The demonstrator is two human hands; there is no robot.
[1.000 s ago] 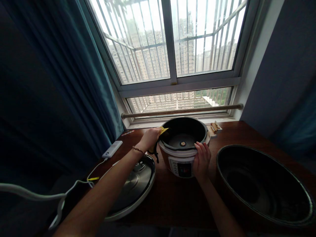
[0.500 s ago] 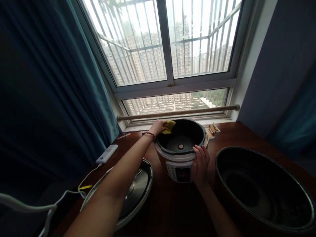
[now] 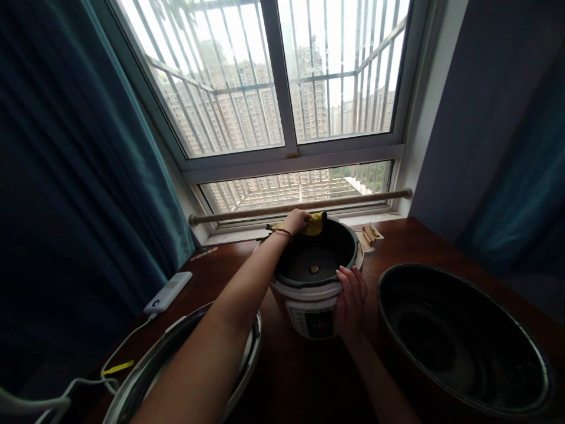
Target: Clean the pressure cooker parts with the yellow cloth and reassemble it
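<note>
A white electric cooker (image 3: 304, 292) stands lidless on the table, its dark inside showing a round brass-coloured part (image 3: 314, 269) at the bottom. At the cooker's far rim, my left hand (image 3: 296, 221) is closed on a yellow cloth (image 3: 315, 224), which lies against the rim and the upper inner wall. My right hand (image 3: 352, 297) grips the near right rim, fingertips over the edge and the palm against the outer side. Under my left forearm lies the round lid (image 3: 253, 353), partly hidden. To the right sits a large dark inner pot (image 3: 459, 330).
The brown wooden table (image 3: 397, 244) reaches to the barred window. A small tray (image 3: 369, 237) is attached or close to the cooker's right rear. On the left are a white power strip (image 3: 168, 292), its cord (image 3: 128, 340) and a blue curtain (image 3: 132, 165).
My left hand has moved the cloth rightward along the far rim, and more of the cloth shows. My right hand keeps its place on the cooker. The view has shifted slightly.
</note>
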